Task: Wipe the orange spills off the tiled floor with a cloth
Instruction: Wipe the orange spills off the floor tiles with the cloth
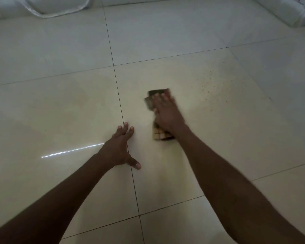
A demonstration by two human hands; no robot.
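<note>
While left hand [120,147] lies flat, fingers straight, on grout line, right hand [167,113] presses cloth [158,134], fingers extended; orange specks [207,87] toward tile's far right corner; bare floor [60,106] left.

Right hand pressing a cloth on the floor

The right hand [167,115] lies flat on a dark checked folded cloth [159,134] on the glossy cream tiled floor [60,106]; faint orange-brown specks [207,86] lie beyond the cloth, and the left hand [119,148], fingers [125,127] spread, rests flat just beside it.

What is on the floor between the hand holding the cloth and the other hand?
Nothing: the head view shows only bare tile between the left hand and the right hand pressing the cloth.
</note>
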